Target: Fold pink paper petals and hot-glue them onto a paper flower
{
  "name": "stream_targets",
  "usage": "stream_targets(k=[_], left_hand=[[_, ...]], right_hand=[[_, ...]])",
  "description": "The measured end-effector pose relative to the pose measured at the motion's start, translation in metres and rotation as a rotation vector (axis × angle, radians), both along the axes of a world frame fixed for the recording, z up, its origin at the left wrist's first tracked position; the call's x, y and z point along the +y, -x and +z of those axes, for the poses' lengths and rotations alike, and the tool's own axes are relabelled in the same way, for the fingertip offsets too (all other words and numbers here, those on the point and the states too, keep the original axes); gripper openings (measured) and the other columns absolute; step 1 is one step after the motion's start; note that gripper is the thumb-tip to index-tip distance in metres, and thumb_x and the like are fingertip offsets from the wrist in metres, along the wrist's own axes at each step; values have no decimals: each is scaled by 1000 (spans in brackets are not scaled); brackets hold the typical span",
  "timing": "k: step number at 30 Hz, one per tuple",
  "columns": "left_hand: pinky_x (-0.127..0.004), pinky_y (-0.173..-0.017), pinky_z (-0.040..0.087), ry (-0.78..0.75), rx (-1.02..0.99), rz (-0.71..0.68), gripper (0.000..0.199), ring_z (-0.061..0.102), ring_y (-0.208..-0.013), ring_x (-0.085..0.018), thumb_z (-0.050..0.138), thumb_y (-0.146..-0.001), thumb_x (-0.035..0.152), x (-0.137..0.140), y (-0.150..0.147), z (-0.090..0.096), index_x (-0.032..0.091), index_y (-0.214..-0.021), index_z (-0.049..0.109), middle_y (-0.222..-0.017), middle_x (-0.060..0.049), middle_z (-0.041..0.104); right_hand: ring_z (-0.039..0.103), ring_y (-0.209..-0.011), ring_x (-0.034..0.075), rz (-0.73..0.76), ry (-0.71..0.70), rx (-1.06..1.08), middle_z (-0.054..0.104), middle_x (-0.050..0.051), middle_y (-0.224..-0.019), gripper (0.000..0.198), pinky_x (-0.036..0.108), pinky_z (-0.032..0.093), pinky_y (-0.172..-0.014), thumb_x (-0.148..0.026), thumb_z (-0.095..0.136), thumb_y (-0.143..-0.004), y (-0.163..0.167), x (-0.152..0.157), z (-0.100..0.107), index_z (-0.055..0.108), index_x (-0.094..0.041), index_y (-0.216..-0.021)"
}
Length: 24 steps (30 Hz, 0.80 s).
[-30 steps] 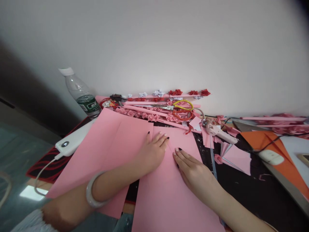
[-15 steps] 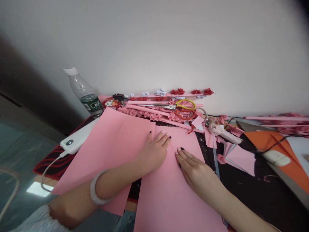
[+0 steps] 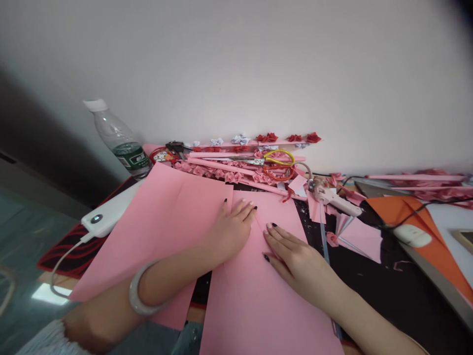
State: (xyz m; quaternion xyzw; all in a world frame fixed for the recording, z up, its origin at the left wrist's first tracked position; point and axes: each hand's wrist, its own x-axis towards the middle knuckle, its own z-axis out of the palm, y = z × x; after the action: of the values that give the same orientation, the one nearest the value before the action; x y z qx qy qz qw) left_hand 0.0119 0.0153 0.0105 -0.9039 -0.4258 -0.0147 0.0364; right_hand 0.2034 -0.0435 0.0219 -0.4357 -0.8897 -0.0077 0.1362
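Two large pink paper sheets lie side by side in front of me, a left sheet (image 3: pixel 155 217) and a right sheet (image 3: pixel 266 305), meeting near the middle. My left hand (image 3: pixel 234 229) rests flat across the inner edges of both, fingers stretched out and dark nails showing. On the right sheet, my right hand (image 3: pixel 295 254) lies palm down with its fingers extended and the thumb a little apart. Neither hand grips anything. A crease line shows in the paper between the fingertips of both hands. The undersides of both hands are hidden.
Behind the sheets lie scissors (image 3: pixel 279 165), pink paper sticks (image 3: pixel 221 166) and paper flowers. A glue gun (image 3: pixel 336 199) sits at the right, near a white mouse (image 3: pixel 413 235) and orange paper (image 3: pixel 391 212). A water bottle (image 3: pixel 127 148) and a white power bank (image 3: pixel 109 212) stand left.
The whole scene has shifted slightly left in view. My right thumb has spread away from its fingers, while my left hand stays flat in the same place on the paper.
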Motion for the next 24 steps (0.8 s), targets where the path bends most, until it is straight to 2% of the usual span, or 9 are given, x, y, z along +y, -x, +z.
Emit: stream_targets(k=[5, 13, 24], left_hand=[[-56, -104, 21, -27, 0, -4, 49, 20, -136, -26, 23, -91, 15, 0, 1, -1, 14, -139, 32, -146, -9, 32], [-56, -104, 22, 19, 17, 0, 49, 19, -137, -26, 22, -91, 15, 0, 0, 2, 14, -139, 32, -146, -8, 30], [-57, -103, 22, -28, -26, -44, 48, 19, -136, -27, 24, -92, 16, 2, 2, -6, 17, -140, 30, -146, -9, 31]], right_hand=[[47, -121, 24, -6, 25, 3, 54, 15, -128, 40, 39, 43, -101, -27, 46, -90, 0, -1, 2, 53, -6, -124], [46, -122, 23, -3, 34, -8, 53, 14, -129, 39, 38, 42, -102, -25, 43, -91, 0, 0, 1, 53, -7, -124], [47, -122, 24, 14, 47, -15, 54, 15, -128, 38, 39, 42, -102, -21, 41, -91, -1, 0, 3, 55, -6, -123]])
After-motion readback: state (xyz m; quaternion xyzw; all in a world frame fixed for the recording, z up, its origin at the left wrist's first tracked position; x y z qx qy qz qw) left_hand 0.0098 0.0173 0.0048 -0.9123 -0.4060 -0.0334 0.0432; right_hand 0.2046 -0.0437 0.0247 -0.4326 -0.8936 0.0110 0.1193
